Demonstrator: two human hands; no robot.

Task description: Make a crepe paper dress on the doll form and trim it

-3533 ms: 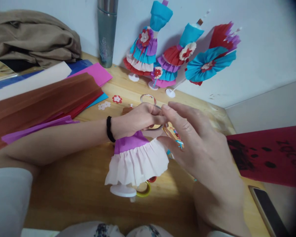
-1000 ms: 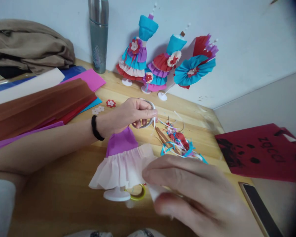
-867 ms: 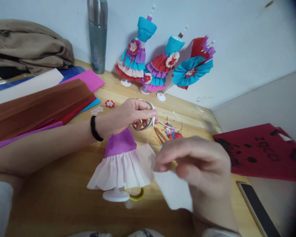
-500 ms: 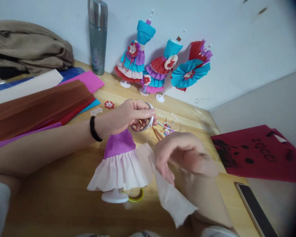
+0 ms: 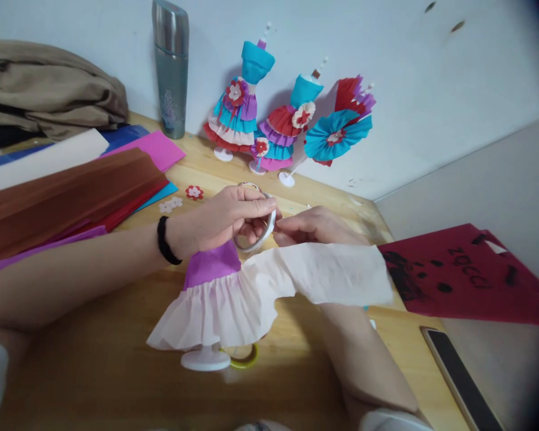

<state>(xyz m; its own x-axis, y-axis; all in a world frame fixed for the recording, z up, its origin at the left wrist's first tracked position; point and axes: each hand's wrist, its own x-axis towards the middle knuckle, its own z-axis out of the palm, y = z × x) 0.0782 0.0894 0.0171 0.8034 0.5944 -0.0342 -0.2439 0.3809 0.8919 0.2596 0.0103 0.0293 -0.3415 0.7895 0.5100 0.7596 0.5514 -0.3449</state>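
Observation:
My left hand (image 5: 233, 216) is closed round a roll of white tape (image 5: 269, 228), above a small dress form. The form wears a purple bodice (image 5: 212, 263) and a gathered pale pink skirt (image 5: 215, 317), and stands on a white round base (image 5: 205, 359). My right hand (image 5: 312, 226) has its thumb and index finger pinched at the roll's right side; what they hold is too small to make out. A loose pale paper strip (image 5: 341, 272) runs from the skirt across my right wrist.
Dressed paper figures (image 5: 281, 120) stand along the wall beside a flask (image 5: 171, 78). Coloured paper sheets (image 5: 72, 191) and brown cloth (image 5: 49, 90) lie left. At right are a red bag (image 5: 467, 272) and a phone (image 5: 462, 377). Yellow tape (image 5: 247, 357) lies behind the base.
My right hand has moved up and left to the tape roll, its fingers now pinched. The loose paper strip, which hung down, now stretches right over my wrist.

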